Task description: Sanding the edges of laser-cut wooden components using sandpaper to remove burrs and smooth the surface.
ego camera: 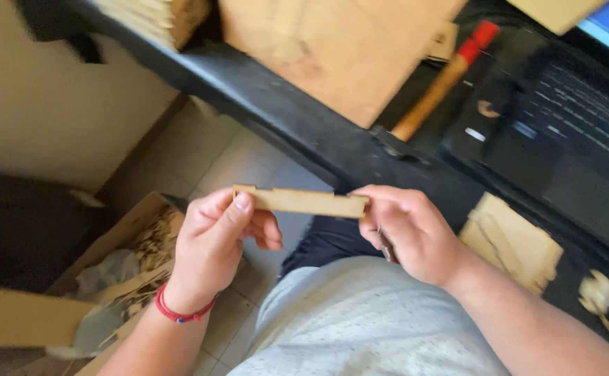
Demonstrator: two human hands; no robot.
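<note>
A thin, notched strip of light wood is held level in front of me, above my lap. My left hand, with a red cord bracelet at the wrist, pinches its left end between thumb and fingers. My right hand grips its right end. A small dark tool also shows under the right palm, but its kind is unclear. The black workbench edge lies just beyond the strip.
A large plywood sheet and a wooden-handled tool with a red end lie on the bench beside a laptop. A cut plywood piece sits at right. A cardboard box of wood scraps stands on the tiled floor at left.
</note>
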